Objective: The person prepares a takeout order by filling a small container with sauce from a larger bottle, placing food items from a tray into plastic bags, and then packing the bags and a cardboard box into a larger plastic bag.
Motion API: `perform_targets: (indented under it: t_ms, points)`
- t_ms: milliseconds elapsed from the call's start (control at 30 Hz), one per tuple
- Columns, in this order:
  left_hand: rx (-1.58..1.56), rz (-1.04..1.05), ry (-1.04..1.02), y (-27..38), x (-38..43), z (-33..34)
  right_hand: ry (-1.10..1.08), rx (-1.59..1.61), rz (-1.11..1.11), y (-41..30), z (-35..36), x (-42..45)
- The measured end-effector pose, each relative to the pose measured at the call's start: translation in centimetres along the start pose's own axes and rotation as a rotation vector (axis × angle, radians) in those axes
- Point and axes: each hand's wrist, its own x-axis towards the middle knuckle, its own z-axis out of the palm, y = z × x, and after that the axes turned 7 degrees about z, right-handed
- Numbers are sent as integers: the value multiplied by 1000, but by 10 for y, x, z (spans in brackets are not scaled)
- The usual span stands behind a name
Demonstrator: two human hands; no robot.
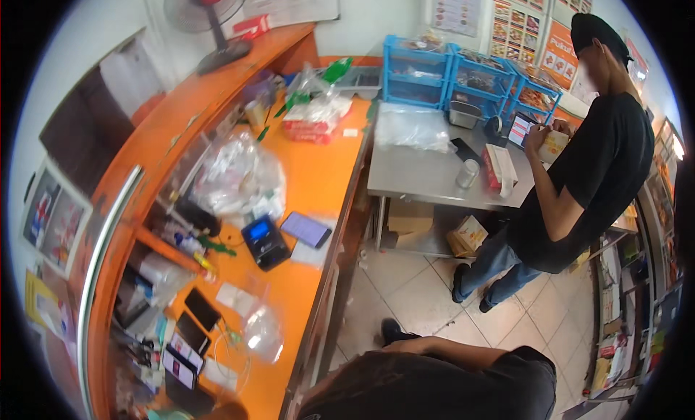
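My right forearm bends across the front of my dark shirt. My right hand (400, 345) is partly hidden at my waist, so its fingers and anything in them do not show. At the bottom edge, a blurred brown shape (227, 411) over the orange counter (304, 289) may be part of my left hand or arm. Several smartphones (182, 365) stand or lie on the counter near it, beside a white cable. Farther along are a clear plastic bag (263, 333), a black device with a blue display (266, 242) and a lit smartphone (307, 229) on white paper.
Another person (592, 170) stands at a steel table (415, 175), holding a printed paper pack (554, 146). The table bears plastic bags (410, 125), a can (467, 173) and a red-and-white box (499, 167). Blue racks (417, 75) stand behind. Shelving (611, 311) lines the right side.
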Motion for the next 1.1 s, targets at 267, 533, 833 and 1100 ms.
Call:
perform_targets:
  t_ms: [267, 533, 833, 1100]
  points:
    - [120, -173, -223, -41, 169, 23, 619, 165, 37, -19, -128, -23]
    - [-22, 41, 559, -22, 254, -27, 1170, -90, -160, -84, -317, 12]
    - [-216, 117, 428, 22, 341, -67, 1987, -433, -559, -166, -549, -19]
    - [-28, 62, 256, 34, 395, -72, 1456, -878, 705, -90, -708, -74]
